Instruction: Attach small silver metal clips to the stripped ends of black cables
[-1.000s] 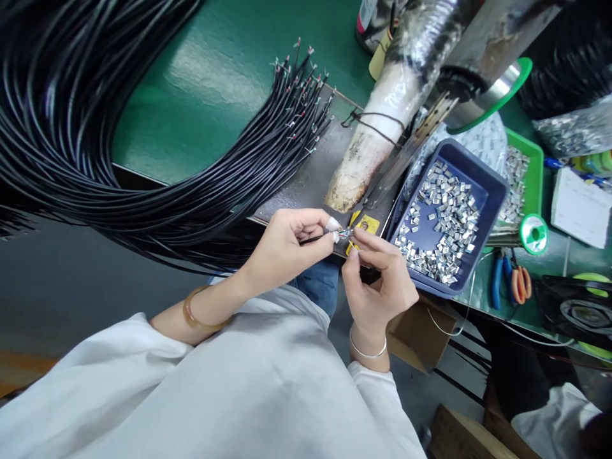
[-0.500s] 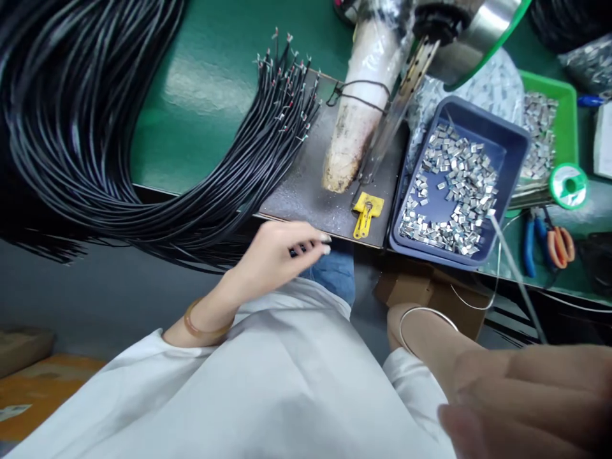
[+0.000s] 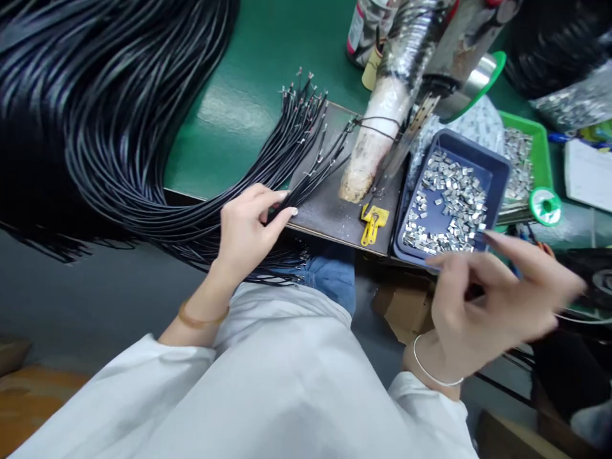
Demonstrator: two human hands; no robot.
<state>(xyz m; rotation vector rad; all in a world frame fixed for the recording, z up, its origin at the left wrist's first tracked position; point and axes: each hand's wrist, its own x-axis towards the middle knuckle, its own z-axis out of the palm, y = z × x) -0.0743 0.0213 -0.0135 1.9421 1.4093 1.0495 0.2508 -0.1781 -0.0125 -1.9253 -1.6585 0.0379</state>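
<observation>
My left hand (image 3: 251, 226) is closed around a few black cables (image 3: 318, 175) at the near edge of the dark metal plate. Their stripped ends, with small bare wire tips, fan out over the plate toward the white wrapped post (image 3: 373, 134). Beside them lies the larger bundle of black cables (image 3: 191, 217). My right hand (image 3: 497, 299), smeared by motion, hovers at the front edge of the blue tray (image 3: 495, 182). Its thumb and forefinger tips look apart, and I see nothing held. Small silvery metal pieces (image 3: 454, 197) lie scattered in the tray.
A yellow tool (image 3: 374, 223) lies on the metal plate (image 3: 329, 220). Behind the blue tray are a green tray (image 3: 540, 143) with more metal pieces and a green-rimmed spool (image 3: 546, 206). A jar (image 3: 361, 32) stands at the back. An open cardboard box (image 3: 401, 306) is below the table.
My left hand has moved left and closed on several cables, drawing their ends apart from the bundle. My right hand has risen from the lower right to the blue tray. The view has shifted.
</observation>
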